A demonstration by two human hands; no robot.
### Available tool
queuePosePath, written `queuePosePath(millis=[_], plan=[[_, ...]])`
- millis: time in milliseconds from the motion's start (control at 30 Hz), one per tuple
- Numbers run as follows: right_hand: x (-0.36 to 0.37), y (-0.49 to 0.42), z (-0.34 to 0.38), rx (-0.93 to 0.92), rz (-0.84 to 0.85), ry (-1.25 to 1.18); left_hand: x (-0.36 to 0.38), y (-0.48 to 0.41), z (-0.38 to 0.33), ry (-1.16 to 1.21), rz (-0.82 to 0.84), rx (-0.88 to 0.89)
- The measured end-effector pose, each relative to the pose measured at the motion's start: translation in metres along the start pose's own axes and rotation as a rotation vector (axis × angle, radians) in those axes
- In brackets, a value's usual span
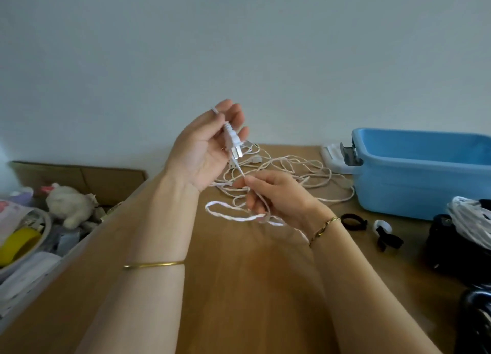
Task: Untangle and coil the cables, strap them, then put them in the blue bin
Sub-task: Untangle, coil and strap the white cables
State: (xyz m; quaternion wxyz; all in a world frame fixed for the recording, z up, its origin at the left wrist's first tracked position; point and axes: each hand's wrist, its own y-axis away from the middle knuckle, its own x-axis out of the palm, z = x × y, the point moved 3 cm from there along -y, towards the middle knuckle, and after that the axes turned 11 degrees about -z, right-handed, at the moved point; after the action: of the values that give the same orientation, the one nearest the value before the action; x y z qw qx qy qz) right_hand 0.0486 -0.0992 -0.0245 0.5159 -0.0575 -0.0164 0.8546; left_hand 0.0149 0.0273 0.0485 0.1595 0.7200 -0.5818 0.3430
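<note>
Two bare forearms (each wearing one gold bangle) rose from the brown wooden worktop (239,287); the left hand (204,151) pinched one white two-pin plug (233,143), the right hand (276,196) gripped its thin white cable (292,167), with one blue plastic bin (414,175) nearby.

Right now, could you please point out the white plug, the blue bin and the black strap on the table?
white plug (233,141), head view, on its body just above the prongs.
blue bin (398,188), head view, on its front outer wall.
black strap (353,222), head view, on its coiled ring.

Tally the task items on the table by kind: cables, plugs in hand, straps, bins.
Cables: 1 tangle, strands too knotted to separate
Plugs: 1, in the left hand
Straps: 2
Bins: 1
Total: 5
</note>
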Motion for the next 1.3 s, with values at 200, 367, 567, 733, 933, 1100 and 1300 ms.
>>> queuePosePath(millis=[200, 367, 567, 733, 933, 1100, 1300], plan=[[0.008, 0.006, 0.018, -0.075, 0.192, 0.296, -0.023, -0.006, -0.008, -0.369, -0.249, 0.390], [-0.007, 0.012, 0.045, -0.220, 0.036, 0.273, -0.028, -0.003, -0.013, -1.092, -0.222, 0.733], [-0.026, 0.007, 0.057, -0.457, -0.333, 0.102, -0.021, 0.003, -0.007, -1.385, 0.038, 0.433], [-0.027, 0.004, 0.054, -0.504, -0.470, -0.043, -0.014, 0.016, 0.002, -1.100, 0.226, 0.024], [-0.021, 0.000, 0.037, -0.344, -0.387, -0.158, -0.003, 0.012, -0.002, -0.451, 0.272, -0.153], [0.007, -0.005, 0.021, -0.301, -0.191, 0.294, -0.003, 0.006, -0.016, 0.134, 0.093, -0.074], [0.036, 0.006, 0.026, -0.198, 0.157, 0.373, -0.024, -0.004, -0.013, -0.193, -0.179, 0.265]])
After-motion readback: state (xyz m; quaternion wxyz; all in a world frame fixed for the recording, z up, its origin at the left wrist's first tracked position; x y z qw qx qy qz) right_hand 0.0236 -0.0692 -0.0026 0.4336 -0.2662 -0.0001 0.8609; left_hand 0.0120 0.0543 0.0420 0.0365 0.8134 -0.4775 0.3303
